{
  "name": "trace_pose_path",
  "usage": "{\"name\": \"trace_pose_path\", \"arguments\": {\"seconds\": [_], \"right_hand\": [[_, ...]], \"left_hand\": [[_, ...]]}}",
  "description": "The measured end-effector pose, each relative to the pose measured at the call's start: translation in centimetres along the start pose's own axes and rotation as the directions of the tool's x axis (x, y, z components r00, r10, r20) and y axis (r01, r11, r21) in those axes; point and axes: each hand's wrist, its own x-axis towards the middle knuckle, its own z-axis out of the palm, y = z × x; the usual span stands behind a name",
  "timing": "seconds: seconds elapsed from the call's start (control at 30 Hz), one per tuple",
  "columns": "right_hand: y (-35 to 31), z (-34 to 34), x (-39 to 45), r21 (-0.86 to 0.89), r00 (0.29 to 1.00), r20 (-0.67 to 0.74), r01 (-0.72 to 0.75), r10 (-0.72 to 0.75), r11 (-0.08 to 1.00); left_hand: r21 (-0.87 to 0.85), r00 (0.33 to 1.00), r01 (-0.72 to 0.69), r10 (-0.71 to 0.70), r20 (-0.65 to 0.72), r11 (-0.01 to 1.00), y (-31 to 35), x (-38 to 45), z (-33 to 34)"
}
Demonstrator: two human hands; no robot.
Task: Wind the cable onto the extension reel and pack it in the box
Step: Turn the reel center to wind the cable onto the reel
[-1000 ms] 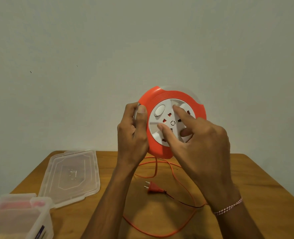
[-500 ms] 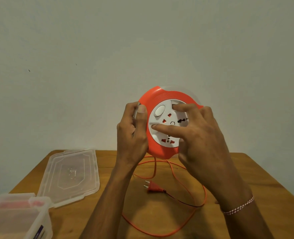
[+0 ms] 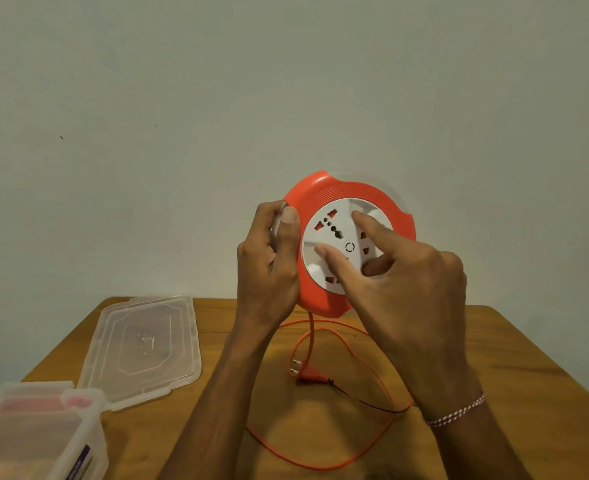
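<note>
Winding is under way: the left hand (image 3: 269, 258) grips the orange extension reel (image 3: 350, 206) by its rim above the worktop (image 3: 528, 393), right hand (image 3: 400, 271) fingertips pressing its white hub (curled, holding nothing). Much cable (image 3: 372, 434) and the plug (image 3: 308, 375) lie loose; the box (image 3: 89, 445) waits unpacked, lid (image 3: 140, 348) off.

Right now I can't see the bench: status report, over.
Left hand grips reel edge. Right hand fingertips on white socket face. Cable and plug loose on table. Nothing blocking.
</note>
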Motion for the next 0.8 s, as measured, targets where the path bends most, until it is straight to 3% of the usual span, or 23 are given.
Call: {"name": "trace_pose_path", "arguments": {"seconds": [0.33, 0.4, 0.57, 0.8], "right_hand": [[0.9, -0.4, 0.6, -0.051, 0.979, -0.011, 0.204, -0.204, 0.978], [1.2, -0.5, 0.6, -0.044, 0.961, 0.058, 0.273, -0.270, 0.961], [0.7, -0.2, 0.5, -0.082, 0.939, 0.246, 0.269, -0.242, 0.960], [0.5, -0.5, 0.4, -0.125, 0.953, 0.193, 0.258, -0.232, 0.958]], "left_hand": [[-0.032, 1.000, 0.015, -0.015, -0.007, 0.999, 0.4, 0.3, -0.4], [-0.029, 1.000, 0.016, -0.016, -0.004, 0.999, 0.4, 0.3, -0.2], [-0.025, 1.000, 0.012, -0.012, -0.008, 1.000, 0.3, 0.3, -0.3], [-0.001, 1.000, 0.018, -0.018, 0.006, 1.000, 0.4, 0.1, -0.1]]}}
